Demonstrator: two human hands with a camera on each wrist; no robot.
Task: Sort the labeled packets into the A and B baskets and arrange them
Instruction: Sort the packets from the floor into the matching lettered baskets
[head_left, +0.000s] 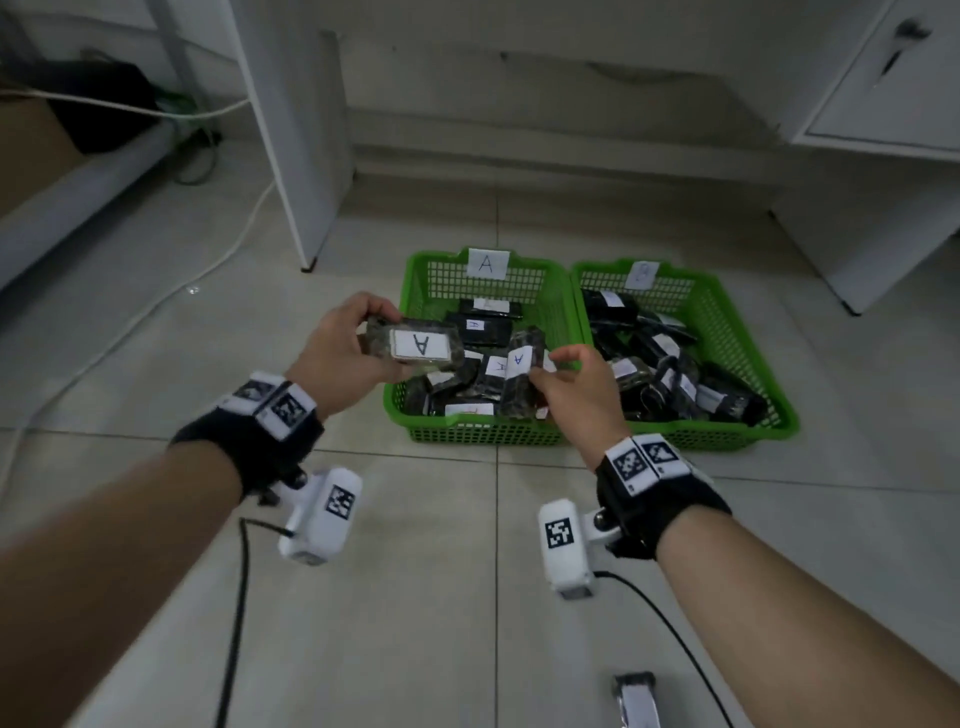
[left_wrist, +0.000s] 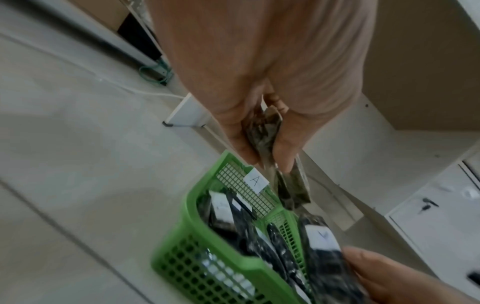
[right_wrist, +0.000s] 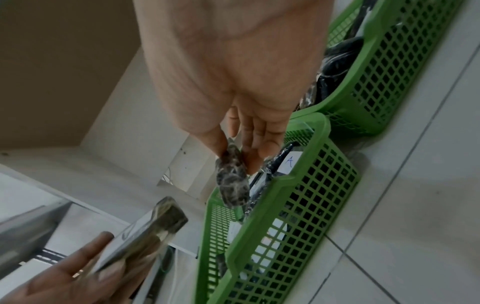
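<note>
Two green baskets stand side by side on the floor, basket A (head_left: 415, 291) on the left and basket B (head_left: 727, 306) on the right, both holding several dark packets with white labels. My left hand (head_left: 343, 343) grips a dark packet labelled A (head_left: 415, 345) just above basket A's left rim; in the left wrist view this packet (left_wrist: 265, 133) sits between thumb and fingers. My right hand (head_left: 566, 379) pinches a second A packet (head_left: 521, 374) upright over the front of basket A, the same packet (right_wrist: 232, 181) hanging from the fingertips in the right wrist view.
A white furniture leg (head_left: 306, 156) stands behind basket A. White cabinets (head_left: 883, 130) stand to the back right. Cables (head_left: 228, 249) trail across the tiled floor at left. A silvery packet (head_left: 636, 696) lies on the floor near my right forearm.
</note>
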